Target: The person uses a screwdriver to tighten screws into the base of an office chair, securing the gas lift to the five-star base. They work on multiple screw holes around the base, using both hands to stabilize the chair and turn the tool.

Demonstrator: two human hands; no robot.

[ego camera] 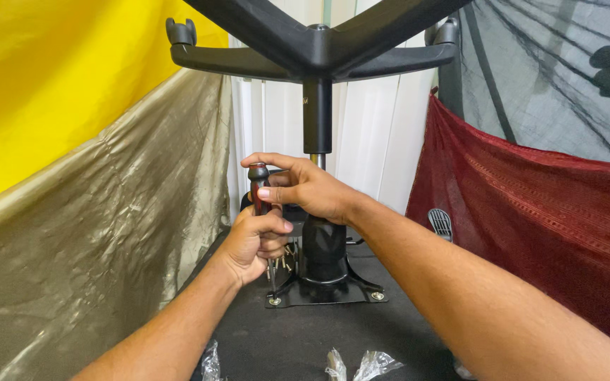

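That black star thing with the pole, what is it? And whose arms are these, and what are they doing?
The picture comes from a camera worn on a person's head, looking down, so the two arms are that person's own. The black star-shaped plastic base with small wheels on its tips belongs to an office chair turned upside down. Its dark metal pole runs down to a flat black metal plate, which lies on the dark underside of the seat. The left hand grips a red-and-black-handled screwdriver standing upright at a corner of the plate. The right hand rests on top of the handle. A few crumpled clear plastic bags lie near the bottom edge.
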